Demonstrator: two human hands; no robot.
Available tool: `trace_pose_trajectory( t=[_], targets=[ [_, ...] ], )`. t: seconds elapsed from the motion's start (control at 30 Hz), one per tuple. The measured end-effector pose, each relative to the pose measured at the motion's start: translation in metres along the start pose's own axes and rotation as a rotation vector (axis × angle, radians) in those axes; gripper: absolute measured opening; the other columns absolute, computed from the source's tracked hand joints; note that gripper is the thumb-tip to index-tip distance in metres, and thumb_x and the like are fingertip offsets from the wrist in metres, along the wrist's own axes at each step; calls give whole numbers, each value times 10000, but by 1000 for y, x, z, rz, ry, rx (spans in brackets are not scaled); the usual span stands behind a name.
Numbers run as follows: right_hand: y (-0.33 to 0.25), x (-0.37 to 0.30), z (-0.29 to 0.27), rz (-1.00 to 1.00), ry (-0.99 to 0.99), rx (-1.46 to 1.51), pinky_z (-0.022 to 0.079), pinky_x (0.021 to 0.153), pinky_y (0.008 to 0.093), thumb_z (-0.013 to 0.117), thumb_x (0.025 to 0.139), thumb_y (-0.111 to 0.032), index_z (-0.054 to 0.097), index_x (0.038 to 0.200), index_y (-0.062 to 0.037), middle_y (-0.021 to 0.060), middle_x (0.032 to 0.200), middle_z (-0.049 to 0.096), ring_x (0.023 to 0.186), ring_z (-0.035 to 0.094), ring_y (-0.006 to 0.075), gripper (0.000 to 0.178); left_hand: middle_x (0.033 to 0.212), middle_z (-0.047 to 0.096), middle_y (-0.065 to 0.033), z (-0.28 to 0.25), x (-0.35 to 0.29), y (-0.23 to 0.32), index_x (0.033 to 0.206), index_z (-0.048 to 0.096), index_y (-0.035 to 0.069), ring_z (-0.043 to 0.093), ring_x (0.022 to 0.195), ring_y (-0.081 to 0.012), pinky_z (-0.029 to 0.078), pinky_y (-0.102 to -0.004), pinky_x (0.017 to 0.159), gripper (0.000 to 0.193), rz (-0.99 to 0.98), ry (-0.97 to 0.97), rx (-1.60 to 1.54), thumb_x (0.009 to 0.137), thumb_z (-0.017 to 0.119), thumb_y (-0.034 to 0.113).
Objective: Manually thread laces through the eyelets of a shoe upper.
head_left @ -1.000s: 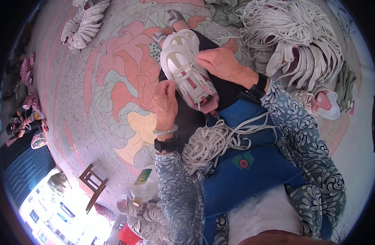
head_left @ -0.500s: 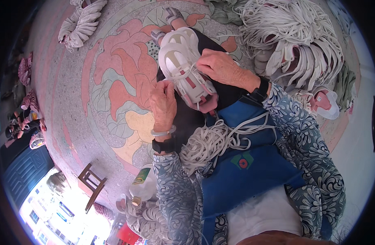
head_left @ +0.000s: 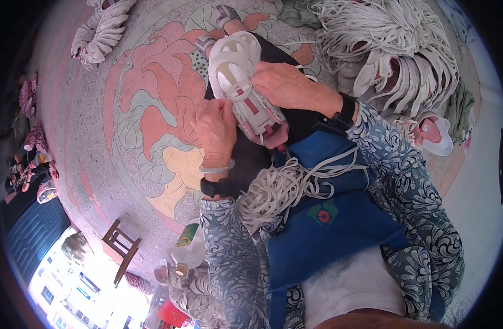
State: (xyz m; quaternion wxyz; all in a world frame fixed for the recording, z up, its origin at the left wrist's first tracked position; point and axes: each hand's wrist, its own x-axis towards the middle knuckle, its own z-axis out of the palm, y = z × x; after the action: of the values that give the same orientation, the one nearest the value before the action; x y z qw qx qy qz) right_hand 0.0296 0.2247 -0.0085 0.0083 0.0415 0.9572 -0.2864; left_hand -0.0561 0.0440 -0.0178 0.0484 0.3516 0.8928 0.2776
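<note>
Across my lap lies a white shoe upper [head_left: 257,112] with pink trim, its pink-edged opening toward me. Another white upper [head_left: 245,46] shows beyond it. A pale shoelace [head_left: 241,94] runs across the front of the nearer upper. My left hand [head_left: 214,129] is closed in a pinch at the lace's left side, beside the upper. On the other side, my right hand [head_left: 287,86] pinches the lace close to the upper, its fingertips partly hidden. A loose heap of laces [head_left: 276,189] rests on my blue apron [head_left: 339,241].
Stacked white uppers with long laces [head_left: 399,60] stand at the far right, near a loose pink-lined upper [head_left: 432,134]. More uppers [head_left: 106,27] lie far left. A plastic bottle [head_left: 187,247] and a small wooden stool [head_left: 121,247] are at the lower left.
Both hands have come slightly closer to the upper, and the lace across its front looks shorter and flatter. The whole view has shifted a little.
</note>
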Motion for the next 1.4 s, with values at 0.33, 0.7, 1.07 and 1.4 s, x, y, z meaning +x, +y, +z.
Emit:
trace_pose_trajectory(
  t=[0.33,0.7,1.07,1.4],
  targets=[
    [5,-6,19,103,256,157,464,655,402,613,784,-198,596,883,-52,119,811,522,751,574,317,177,839,597,-108,0,-11,19,888,606,36,576,826,-277,389,-402,823,216,-24,-45,108,763,654,206],
    [-36,-30,26,88,177,-292,454,639,356,666,683,-200,509,1013,-7,95,926,486,752,558,256,413,882,584,-190,22,-35,6,1064,500,0,610,745,-339,499,-403,645,304,-13,-70,254,780,546,99],
    [13,-19,8,-318,49,-300,514,693,336,568,680,-104,596,851,4,107,938,520,860,554,249,204,898,577,-232,18,-12,3,1116,445,30,591,744,-407,491,-452,640,289,-20,-15,-140,837,497,87],
    [-11,-18,36,-366,284,-294,500,615,368,527,731,-77,548,963,-31,125,962,533,787,598,285,237,746,573,-98,30,-30,-7,1047,517,88,597,570,-208,453,-334,444,265,181,-1,551,787,517,140]
  ],
)
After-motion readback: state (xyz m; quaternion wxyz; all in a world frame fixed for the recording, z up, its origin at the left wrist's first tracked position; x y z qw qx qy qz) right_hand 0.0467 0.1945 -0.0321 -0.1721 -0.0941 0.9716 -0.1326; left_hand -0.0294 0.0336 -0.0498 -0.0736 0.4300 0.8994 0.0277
